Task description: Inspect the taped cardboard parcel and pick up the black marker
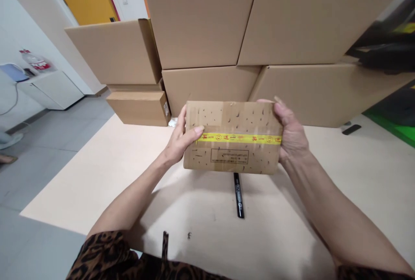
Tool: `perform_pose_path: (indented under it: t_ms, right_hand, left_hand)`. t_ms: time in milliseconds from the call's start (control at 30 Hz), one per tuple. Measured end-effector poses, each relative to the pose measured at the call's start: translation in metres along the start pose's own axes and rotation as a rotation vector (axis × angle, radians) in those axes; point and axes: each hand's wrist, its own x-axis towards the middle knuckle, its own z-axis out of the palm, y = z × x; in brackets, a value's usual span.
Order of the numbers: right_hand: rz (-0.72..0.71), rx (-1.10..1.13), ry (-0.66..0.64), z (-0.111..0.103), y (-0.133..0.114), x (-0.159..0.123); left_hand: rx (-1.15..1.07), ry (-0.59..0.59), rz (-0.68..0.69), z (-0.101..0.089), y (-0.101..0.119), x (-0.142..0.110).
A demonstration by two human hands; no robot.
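I hold a small brown cardboard box [231,118] above the table, between both hands. A yellow tape strip with red marks runs across its top, and a printed rectangle sits below the strip. My left hand [181,137] grips the box's left end, thumb lying on the tape. My right hand [290,131] clasps the right end, fingers curled over the far edge. A black marker pen [238,195] lies on the table just under the box's near edge.
The pale table [113,163] carries a wall of large cardboard boxes [201,20] at the back and a smaller flat box [139,107] at the left. A white cabinet [52,87] stands on the grey floor, far left. A small dark object [351,129] lies at the right.
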Motion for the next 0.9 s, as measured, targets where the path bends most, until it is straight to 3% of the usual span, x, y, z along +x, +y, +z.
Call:
perform_pose_path:
  t_ms: [133, 200, 300, 400, 500, 700, 833, 900]
  right_hand:
    - [-0.007, -0.059, -0.117, 0.010, -0.008, -0.001]
    - [0.085, 0.000, -0.129, 0.019, -0.022, -0.005]
    - [0.328, 0.096, -0.040, 0.032, -0.045, -0.012]
    - [0.444, 0.095, 0.010, 0.045, -0.057, -0.017]
    - [0.427, 0.112, 0.091, 0.054, -0.056, -0.018]
    - [0.263, 0.245, 0.345, 0.051, -0.050, -0.011]
    - [0.211, 0.273, 0.414, 0.049, -0.044, -0.008]
    - [0.171, 0.238, 0.372, 0.051, -0.039, -0.010]
  left_hand:
    - [-0.365, 0.144, -0.202, 0.009, 0.010, 0.001]
    - [-0.464, 0.264, -0.238, 0.010, 0.014, 0.003]
    - [-0.573, 0.429, -0.231, 0.010, 0.014, 0.006]
    - [-0.650, 0.513, -0.176, 0.015, 0.012, 0.006]
    - [-0.723, 0.490, -0.187, 0.025, 0.007, 0.003]
    - [-0.806, 0.289, -0.367, 0.046, -0.011, -0.010]
    - [-0.808, 0.205, -0.550, 0.050, -0.012, -0.019]
    - [-0.855, 0.185, -0.623, 0.050, -0.008, -0.021]
